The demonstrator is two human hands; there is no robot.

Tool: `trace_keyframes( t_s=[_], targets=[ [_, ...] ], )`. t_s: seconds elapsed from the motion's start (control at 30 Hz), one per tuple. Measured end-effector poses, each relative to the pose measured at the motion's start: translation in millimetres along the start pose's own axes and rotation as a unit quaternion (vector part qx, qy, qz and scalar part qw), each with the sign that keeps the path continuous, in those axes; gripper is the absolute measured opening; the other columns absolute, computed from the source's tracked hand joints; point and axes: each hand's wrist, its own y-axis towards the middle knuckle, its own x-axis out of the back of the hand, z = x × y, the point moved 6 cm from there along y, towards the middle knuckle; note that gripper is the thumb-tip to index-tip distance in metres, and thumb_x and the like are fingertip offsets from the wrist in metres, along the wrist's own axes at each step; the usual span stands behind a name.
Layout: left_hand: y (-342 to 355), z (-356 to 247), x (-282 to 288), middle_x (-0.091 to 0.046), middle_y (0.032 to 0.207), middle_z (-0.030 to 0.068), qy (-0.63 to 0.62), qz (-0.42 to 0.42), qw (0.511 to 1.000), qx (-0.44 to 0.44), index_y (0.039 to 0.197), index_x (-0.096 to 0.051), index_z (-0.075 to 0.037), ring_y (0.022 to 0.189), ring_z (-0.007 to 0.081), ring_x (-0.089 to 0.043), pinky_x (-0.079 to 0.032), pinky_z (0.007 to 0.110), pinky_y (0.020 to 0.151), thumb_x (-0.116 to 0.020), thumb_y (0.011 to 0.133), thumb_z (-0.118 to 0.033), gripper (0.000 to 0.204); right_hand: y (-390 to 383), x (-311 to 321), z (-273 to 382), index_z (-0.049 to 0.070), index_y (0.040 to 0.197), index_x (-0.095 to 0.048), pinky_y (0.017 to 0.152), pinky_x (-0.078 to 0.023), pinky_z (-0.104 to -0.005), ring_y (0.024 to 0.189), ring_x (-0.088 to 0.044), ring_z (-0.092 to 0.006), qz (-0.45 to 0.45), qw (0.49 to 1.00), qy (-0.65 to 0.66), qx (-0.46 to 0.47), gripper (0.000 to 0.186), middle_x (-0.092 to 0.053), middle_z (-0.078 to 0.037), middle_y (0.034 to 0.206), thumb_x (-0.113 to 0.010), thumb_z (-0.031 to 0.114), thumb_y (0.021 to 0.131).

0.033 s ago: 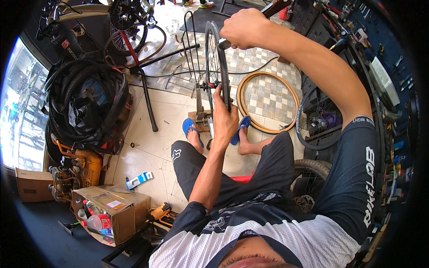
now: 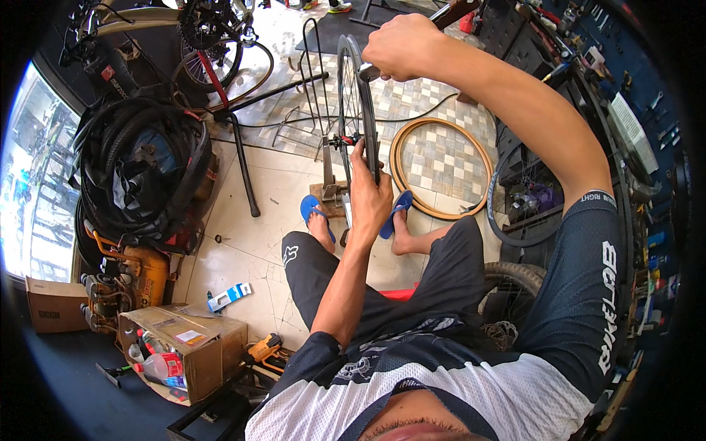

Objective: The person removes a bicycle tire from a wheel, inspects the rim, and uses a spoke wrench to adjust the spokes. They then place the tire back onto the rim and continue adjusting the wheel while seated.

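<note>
In the centre a bicycle wheel [image 2: 348, 70] with a dark rim stands upright, edge-on, in a metal truing stand [image 2: 327, 165] between my feet in blue flip-flops. My left hand [image 2: 371, 187] grips the wheel's lower half, fingers curled round the rim just below the red-and-black hub [image 2: 344, 141]. Higher up, my right hand [image 2: 401, 48] is closed on a long metal tool [image 2: 448, 15] with a brown part at its far end; the near end of the tool reaches the top of the rim. My fingers hide much of the tool.
Coiled black tyres [image 2: 132, 162] lie at left beside a yellow compressor [image 2: 143, 275] and cardboard boxes [image 2: 213, 334]. Bicycles [image 2: 209, 55] stand behind them. A tan tyre [image 2: 476, 151] lies right of the wheel. Tool boards [image 2: 654, 117] line the right side.
</note>
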Motion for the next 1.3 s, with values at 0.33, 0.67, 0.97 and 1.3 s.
trace_keyframes(
  t_s=[0.33, 0.67, 0.97, 1.3],
  targets=[
    [8, -11, 0, -0.061, 0.115, 0.0233, -0.022, 0.033, 0.997, 0.062, 0.154, -0.03, 0.001, 0.097, 0.0331, -0.064, -0.051, 0.043, 0.091, -0.051, 0.091, 0.005, 0.067, 3, -15, -15, 0.016, 0.101, -0.077, 0.074, -0.06, -0.0426, 0.091, -0.076, -0.0292, -0.002, 1.0, 0.019, -0.004, 0.021, -0.077, -0.007, 0.09, -0.078, 0.03, 0.087],
    [11, -5, 0, -0.061, 0.115, 0.0214, -0.014, 0.021, 0.999, 0.04, 0.154, -0.03, -0.003, 0.096, 0.0325, -0.064, -0.051, 0.042, 0.088, -0.052, 0.09, 0.004, 0.068, 2, -9, -14, 0.013, 0.097, -0.079, 0.073, -0.061, -0.0434, 0.088, -0.076, -0.0308, -0.028, 0.999, 0.021, -0.007, 0.021, -0.078, -0.009, 0.091, -0.079, 0.032, 0.086],
    [9, -5, -3, -0.063, 0.12, 0.0242, -0.005, 0.03, 0.998, 0.053, 0.153, -0.031, -0.001, 0.101, 0.0338, -0.066, -0.052, 0.044, 0.089, -0.053, 0.091, 0.004, 0.066, -4, 15, -34, 0.008, 0.1, -0.079, 0.078, -0.061, -0.0454, 0.097, -0.075, -0.0301, 0.002, 0.998, 0.039, -0.045, 0.021, -0.077, -0.012, 0.103, -0.071, 0.013, 0.082],
    [18, -7, -2, -0.065, 0.105, 0.0234, 0.007, 0.015, 0.999, 0.029, 0.152, -0.031, 0.0, 0.084, 0.0343, -0.067, -0.054, 0.043, 0.077, -0.053, 0.09, 0.004, 0.066, -10, -1, -38, 0.006, 0.108, -0.077, 0.083, -0.06, -0.0455, 0.103, -0.074, -0.0298, 0.011, 0.994, 0.096, -0.049, 0.027, -0.076, -0.012, 0.111, -0.069, 0.006, 0.082]
  ],
)
